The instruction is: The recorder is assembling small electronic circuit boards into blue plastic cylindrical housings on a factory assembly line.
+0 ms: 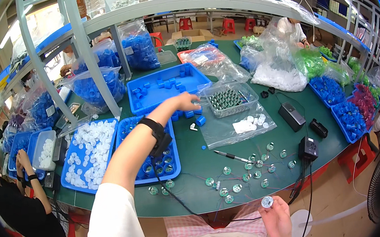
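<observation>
- White discs (88, 149) fill a blue tray (80, 187), its rim likely containing them.
- Left hand (187, 101) hangs over loose blue cups (200, 120) beside a clear basket (236, 110); its grip I cannot tell.
- Green boards (246, 177) lie spread on the desk (196, 169), perhaps sparing their wires.
- Right hand (277, 217) pinches a pale round piece (267, 202) beyond the desk's near edge, apparently leaving its face visible.

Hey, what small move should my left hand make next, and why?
Probably bring the left hand to the nearest loose blue cup: several lie close by it on the table, while the right hand is occupied, holding a small round piece.
</observation>
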`<move>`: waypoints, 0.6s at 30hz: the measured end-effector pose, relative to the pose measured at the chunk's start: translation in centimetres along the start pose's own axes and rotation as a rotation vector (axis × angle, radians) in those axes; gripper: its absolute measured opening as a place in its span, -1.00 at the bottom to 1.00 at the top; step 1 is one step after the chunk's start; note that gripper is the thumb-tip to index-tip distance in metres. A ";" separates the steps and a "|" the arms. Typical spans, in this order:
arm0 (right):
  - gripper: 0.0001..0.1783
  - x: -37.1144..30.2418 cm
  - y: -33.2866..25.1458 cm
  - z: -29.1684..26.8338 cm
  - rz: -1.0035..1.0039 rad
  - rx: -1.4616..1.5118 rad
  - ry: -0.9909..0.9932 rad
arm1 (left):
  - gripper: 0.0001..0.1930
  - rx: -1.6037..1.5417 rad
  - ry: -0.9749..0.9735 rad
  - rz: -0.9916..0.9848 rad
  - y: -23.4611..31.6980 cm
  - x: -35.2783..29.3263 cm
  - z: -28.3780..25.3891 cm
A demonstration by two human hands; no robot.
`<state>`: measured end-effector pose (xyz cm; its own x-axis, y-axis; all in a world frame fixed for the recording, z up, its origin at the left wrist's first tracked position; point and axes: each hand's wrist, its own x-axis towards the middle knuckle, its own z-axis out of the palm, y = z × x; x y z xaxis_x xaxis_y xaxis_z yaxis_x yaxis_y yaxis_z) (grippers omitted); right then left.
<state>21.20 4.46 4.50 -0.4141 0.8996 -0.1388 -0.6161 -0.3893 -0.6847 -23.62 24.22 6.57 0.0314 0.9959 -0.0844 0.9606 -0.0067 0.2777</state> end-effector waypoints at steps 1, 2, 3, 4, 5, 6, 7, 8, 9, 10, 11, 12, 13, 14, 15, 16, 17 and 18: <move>-0.84 0.0 0.2 0.0 0.011 0.005 -0.008 | -0.48 -0.029 0.129 0.053 -2.7 0.2 -0.6; -0.84 0.2 0.2 -0.3 0.002 0.013 0.019 | -0.55 0.032 0.279 -0.050 -2.1 0.4 -1.4; -0.84 0.4 0.2 -0.4 -0.001 0.023 0.036 | -0.60 0.044 0.314 -0.310 -1.4 0.1 -2.3; -0.84 0.4 0.2 -0.4 -0.003 0.025 0.042 | -0.60 0.036 0.334 -0.630 -0.9 -0.6 -3.2; -0.84 0.2 0.2 -0.3 -0.008 0.038 0.046 | -0.53 -0.005 0.402 -0.870 -2.3 -1.4 -3.6; -0.85 0.1 0.2 -0.2 -0.014 0.051 0.055 | -0.50 0.060 0.432 -1.084 -3.1 -2.2 -3.8; -0.85 -0.1 0.2 -0.2 -0.010 0.052 0.056 | -0.54 0.129 0.476 -1.237 -5.2 -2.5 -3.5; -0.85 -0.2 0.2 -0.6 -0.046 0.029 0.091 | -0.57 0.190 0.465 -1.327 -5.2 -2.7 -3.7; -0.85 -0.3 0.2 -0.8 -0.071 0.008 0.112 | -0.55 0.319 0.360 -1.432 -6.3 -3.3 -3.8; -0.85 -0.4 0.1 -1.0 -0.073 0.010 0.117 | -0.54 0.309 0.322 -1.513 -7.5 -3.9 -4.1; -0.85 -0.5 -0.1 -1.1 -0.090 0.012 0.132 | -0.54 0.086 0.245 -1.426 -9.1 -5.2 -4.3; -0.85 -0.7 -0.4 -1.0 -0.119 0.009 0.153 | -0.53 -0.137 0.167 -1.314 -10.8 -5.9 -4.6; -0.85 -0.7 -0.4 -1.0 -0.114 0.037 0.142 | -0.53 -0.098 0.008 -1.246 -15.6 -7.1 -4.4; -0.85 -0.5 -0.4 -1.0 -0.089 0.049 0.116 | -0.54 -0.060 -0.152 -1.177 -19.4 -8.0 -4.2; -0.85 -0.5 -0.5 -1.1 -0.128 0.030 0.148 | -0.54 -0.188 0.023 -1.111 -18.5 -7.4 -3.0; -0.85 -0.4 -0.7 -1.1 -0.166 0.011 0.177 | -0.54 -0.185 0.007 -1.086 -18.1 -5.9 -2.1; -0.86 -0.4 -0.9 -1.3 -0.164 -0.007 0.150 | -0.56 -0.367 0.080 -1.098 -18.1 -6.1 -1.9; -0.86 -0.3 -0.9 -1.2 -0.163 -0.005 0.151 | -0.57 -0.548 0.155 -1.105 -18.1 -6.5 -1.6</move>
<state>22.73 4.75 4.33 -0.2046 0.9700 -0.1314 -0.6632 -0.2361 -0.7103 -41.64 18.03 3.68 -0.7890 0.4446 -0.4240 0.2086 0.8431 0.4957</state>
